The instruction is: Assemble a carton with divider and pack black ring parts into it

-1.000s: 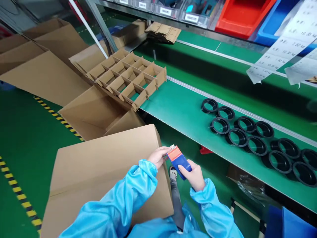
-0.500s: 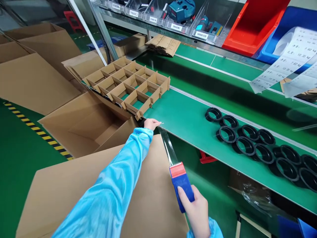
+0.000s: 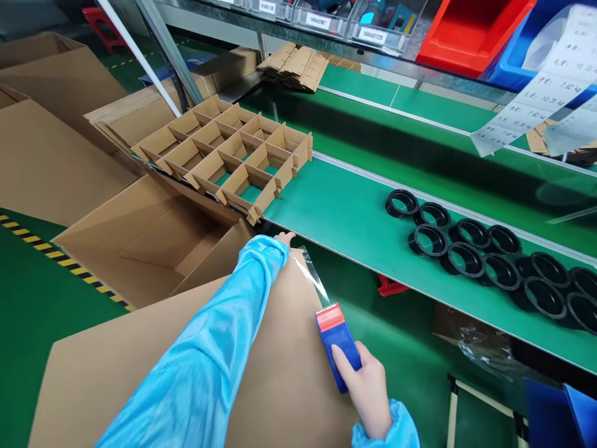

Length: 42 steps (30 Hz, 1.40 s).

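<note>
Clear tape (image 3: 313,274), drawn out but uncut, runs from the dispenser (image 3: 340,348) grasped in the right hand (image 3: 369,391), lower center, toward a carton's (image 3: 153,348) far corner; the left hand (image 3: 285,238) is there, its grip unclear. Black rings (image 3: 485,266) and a cardboard grid (image 3: 208,163) occupy the bench (image 3: 345,211); striped marking crosses green floor (image 3: 23,292), left.

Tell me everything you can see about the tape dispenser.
The tape dispenser is blue and plastic-looking, with a red band and a toothed edge at its far end. The right hand holds it slanted, thumb on top. Clear tape stretches from that end toward the left hand, near a far corner of the cardboard box. Whether it touches the box is unclear.
</note>
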Each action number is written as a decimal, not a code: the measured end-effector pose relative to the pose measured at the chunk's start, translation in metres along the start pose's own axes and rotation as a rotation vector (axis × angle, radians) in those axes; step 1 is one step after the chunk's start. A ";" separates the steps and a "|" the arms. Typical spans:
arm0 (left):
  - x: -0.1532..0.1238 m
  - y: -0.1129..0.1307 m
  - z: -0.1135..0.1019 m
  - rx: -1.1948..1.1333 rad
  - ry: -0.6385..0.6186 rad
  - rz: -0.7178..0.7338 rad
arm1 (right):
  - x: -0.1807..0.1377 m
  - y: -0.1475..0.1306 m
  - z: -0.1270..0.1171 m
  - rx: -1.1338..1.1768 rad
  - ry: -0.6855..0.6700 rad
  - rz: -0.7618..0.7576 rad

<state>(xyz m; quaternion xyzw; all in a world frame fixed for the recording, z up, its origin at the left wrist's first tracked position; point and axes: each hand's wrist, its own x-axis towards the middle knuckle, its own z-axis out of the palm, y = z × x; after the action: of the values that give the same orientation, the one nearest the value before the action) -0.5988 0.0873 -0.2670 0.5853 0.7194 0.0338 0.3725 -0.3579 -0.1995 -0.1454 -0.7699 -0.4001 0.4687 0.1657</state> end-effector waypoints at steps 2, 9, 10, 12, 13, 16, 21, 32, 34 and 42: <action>-0.018 0.008 -0.007 0.064 0.052 -0.033 | 0.003 -0.003 -0.004 0.009 -0.016 -0.018; -0.111 0.016 0.009 0.122 0.183 0.021 | -0.021 0.023 -0.026 -0.017 -0.074 -0.045; -0.117 0.016 0.012 0.129 0.197 0.024 | -0.034 0.039 -0.035 -0.038 -0.072 -0.040; -0.121 0.018 0.015 0.138 0.204 0.030 | -0.069 0.080 -0.058 -0.067 -0.082 -0.005; -0.120 0.018 0.016 0.141 0.205 0.040 | -0.090 0.105 -0.072 -0.082 -0.087 0.020; -0.121 0.017 0.024 0.126 0.263 0.142 | -0.159 0.177 -0.115 -0.116 -0.094 0.116; -0.206 0.010 0.069 0.083 0.328 0.272 | -0.224 0.248 -0.148 -0.147 -0.112 0.168; -0.514 -0.043 0.180 -0.048 0.193 0.288 | -0.158 0.240 -0.082 -0.682 -0.091 0.259; -0.541 -0.040 0.187 -0.240 0.131 0.207 | -0.183 0.249 -0.082 -0.646 -0.099 0.221; -0.582 -0.005 0.165 -1.160 -0.554 -0.410 | -0.305 0.224 -0.054 0.139 -0.135 -0.240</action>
<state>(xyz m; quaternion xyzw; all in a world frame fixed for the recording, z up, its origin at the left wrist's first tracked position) -0.4865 -0.4829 -0.0999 0.1293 0.5592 0.1917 0.7961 -0.2813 -0.5681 -0.0796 -0.6700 -0.4659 0.5229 0.2461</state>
